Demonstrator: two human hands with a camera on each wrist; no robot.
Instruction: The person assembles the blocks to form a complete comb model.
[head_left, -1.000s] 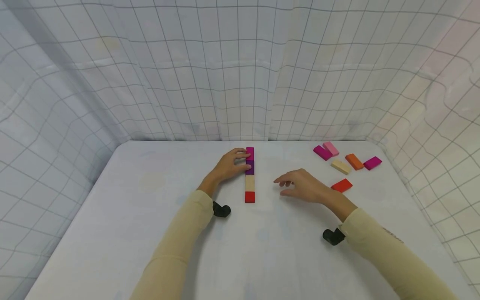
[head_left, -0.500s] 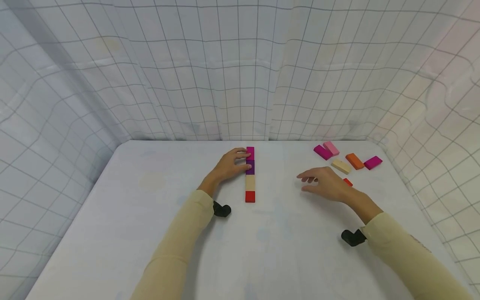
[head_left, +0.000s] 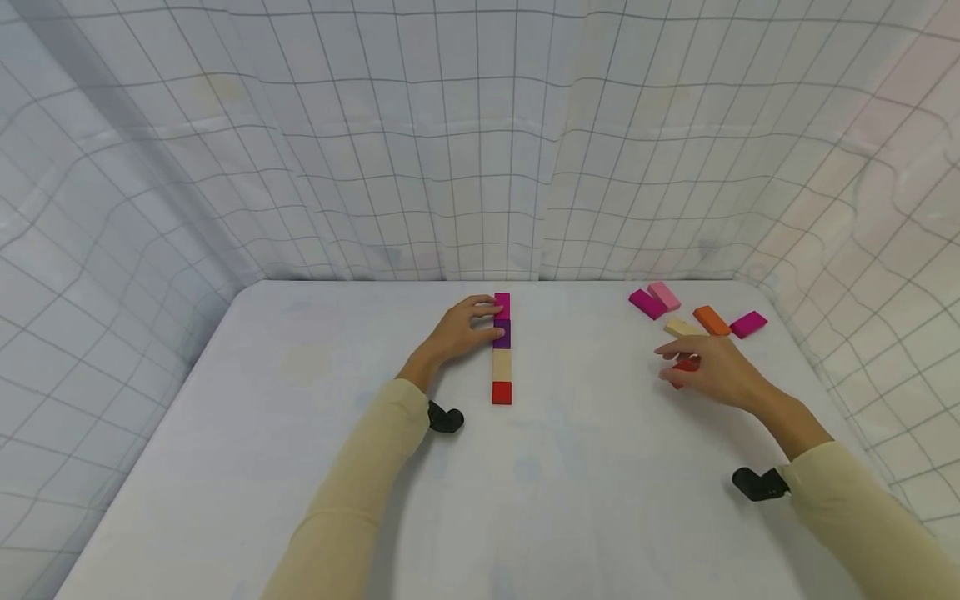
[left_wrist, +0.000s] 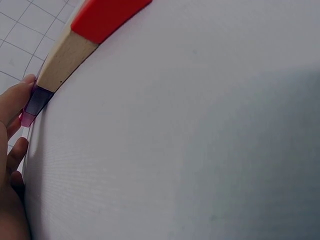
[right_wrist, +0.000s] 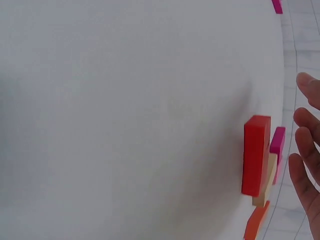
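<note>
White cloth printed with a grey grid (head_left: 495, 150) hangs around the back and both sides of a white-covered worktop (head_left: 585, 500). Two cream sleeves reach in over it, the left sleeve (head_left: 348, 492) running up to the middle and the right sleeve (head_left: 862, 508) angling in from the lower right corner, each with a small black device (head_left: 759, 485) at its cuff. The left hand (head_left: 459, 331) rests beside a straight row of four blocks set end to end, its fingers lightly bent and apart, the thumb touching the purple block (head_left: 503, 342) and fingertips on the top magenta block (head_left: 503, 300); nearer the person in that row come a bare-wood block (head_left: 502, 365) and an end red block (head_left: 502, 393). The right hand (head_left: 712, 367) hovers at the loose red block (right_wrist: 254, 157), thumb and fingers spread with nothing between them, and the right wrist view shows a gap between fingertips and block. Behind that hand, partly covered by it, lies a loose pale block (head_left: 681, 327), with an orange block (head_left: 711, 320) just beyond. A far-right magenta block (head_left: 748, 324) sits next to the orange one, while a pink block (head_left: 664, 295) and a slanted magenta block (head_left: 647, 304) lie side by side farther back.
</note>
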